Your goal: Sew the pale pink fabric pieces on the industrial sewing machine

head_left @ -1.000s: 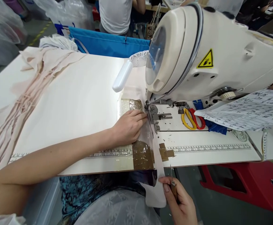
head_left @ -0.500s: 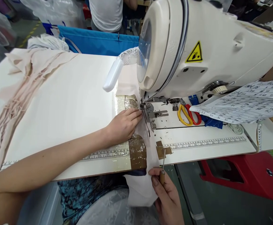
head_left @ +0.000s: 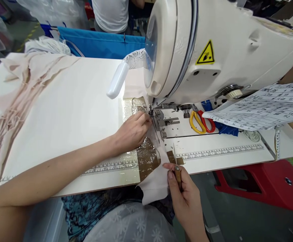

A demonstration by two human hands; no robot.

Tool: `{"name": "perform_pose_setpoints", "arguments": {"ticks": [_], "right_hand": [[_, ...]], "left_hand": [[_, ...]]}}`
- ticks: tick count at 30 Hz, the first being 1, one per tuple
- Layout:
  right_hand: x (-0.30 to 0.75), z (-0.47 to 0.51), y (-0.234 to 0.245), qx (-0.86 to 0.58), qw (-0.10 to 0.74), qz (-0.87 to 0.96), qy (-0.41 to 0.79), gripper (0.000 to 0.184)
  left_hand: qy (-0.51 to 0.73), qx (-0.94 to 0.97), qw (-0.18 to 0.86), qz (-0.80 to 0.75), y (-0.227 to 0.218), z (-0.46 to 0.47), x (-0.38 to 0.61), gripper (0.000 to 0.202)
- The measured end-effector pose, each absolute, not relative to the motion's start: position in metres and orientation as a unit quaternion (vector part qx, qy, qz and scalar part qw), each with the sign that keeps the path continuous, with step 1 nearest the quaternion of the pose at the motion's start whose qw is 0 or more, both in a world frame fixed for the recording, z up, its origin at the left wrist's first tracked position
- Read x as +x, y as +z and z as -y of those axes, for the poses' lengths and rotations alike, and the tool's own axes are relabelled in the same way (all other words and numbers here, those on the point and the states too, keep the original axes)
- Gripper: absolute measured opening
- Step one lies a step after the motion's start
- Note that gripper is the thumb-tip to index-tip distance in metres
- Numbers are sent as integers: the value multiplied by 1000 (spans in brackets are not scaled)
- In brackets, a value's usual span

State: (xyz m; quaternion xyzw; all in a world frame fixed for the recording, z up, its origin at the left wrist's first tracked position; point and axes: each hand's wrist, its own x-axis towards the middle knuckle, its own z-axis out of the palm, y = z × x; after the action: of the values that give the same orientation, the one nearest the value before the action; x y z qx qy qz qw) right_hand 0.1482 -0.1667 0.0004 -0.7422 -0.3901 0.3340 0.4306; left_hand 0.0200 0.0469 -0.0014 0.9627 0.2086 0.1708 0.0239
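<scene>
Beside the needle area of the white sewing machine [head_left: 176, 50], my left hand [head_left: 133, 131] has its fingers curled and pressed together on a pale pink fabric strip [head_left: 156, 185]. The fingertips are partly hidden from view. The strip runs from under the presser foot [head_left: 151, 112] toward me, its loose end hanging over the table's front edge. My right hand [head_left: 186, 191] is closed round the wooden handle of an awl [head_left: 178, 176], whose thin metal point is directed up and away from me. Its thumb and forefinger also touch the strip's right edge.
Yellow-and-red-handled scissors [head_left: 201, 121] lie right of the needle, near a written paper sheet [head_left: 262, 107]. Pink fabric pieces [head_left: 17, 104] are heaped on the left of the table [head_left: 86, 101]. A red stool [head_left: 269, 185] stands lower right. A person [head_left: 112, 15] is beyond the blue cloth [head_left: 106, 43].
My right hand has moved up and closer to the machine with the awl and the strip's edge. My left fingers, flatter before, are now curled. The fabric's loose end is higher.
</scene>
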Motion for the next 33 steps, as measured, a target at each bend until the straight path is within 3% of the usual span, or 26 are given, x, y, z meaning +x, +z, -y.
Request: {"name": "perform_pose_setpoints", "arguments": {"ticks": [6,14,33], "right_hand": [[152,160,0,-726,428,414,344,32],[156,141,10,-721,405,456,329,31],[161,110,15,-696,389,480,365,30]], "left_hand": [[193,965,63,-167,-3,-52,16,36],[180,959,32,-216,-5,-51,19,37],[226,960,34,-162,-5,-50,13,28]]}}
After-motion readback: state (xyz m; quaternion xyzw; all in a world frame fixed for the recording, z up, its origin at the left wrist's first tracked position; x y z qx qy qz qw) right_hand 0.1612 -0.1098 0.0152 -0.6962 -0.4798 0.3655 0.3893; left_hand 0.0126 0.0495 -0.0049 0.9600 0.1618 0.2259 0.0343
